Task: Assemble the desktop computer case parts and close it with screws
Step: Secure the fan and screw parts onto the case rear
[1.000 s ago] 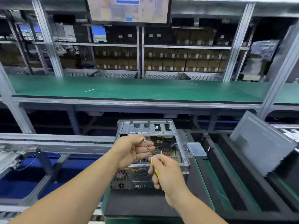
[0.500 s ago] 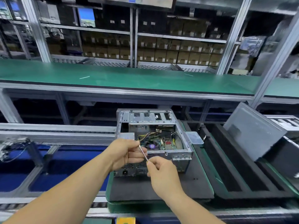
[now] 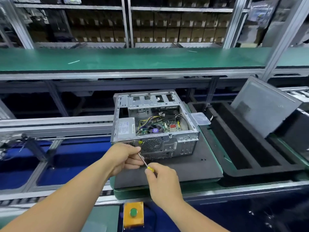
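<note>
1. Our right hand (image 3: 163, 180) is curled round the yellow handle of a slim steel-shafted screwdriver (image 3: 145, 162); our left hand (image 3: 124, 156) pinches the shaft near its tip. Whether a screw sits there, we cannot tell.
2. The open grey sheet-metal computer case (image 3: 155, 124) lies on a black foam mat (image 3: 192, 169), just beyond both hands, its circuit board and wires exposed.
3. We judge the case stiff and fairly heavy, its cut edges sharp; better to steady it by the outer frame and keep off the fragile board and loose cables.
4. The flat grey side panel (image 3: 262, 106) leans well off to the right of our right hand, light but awkward.
5. A small clear plastic box (image 3: 201, 119) rests beside the case's right edge, easily knocked. An orange box with a green button (image 3: 133, 213) sits below our hands.
</note>
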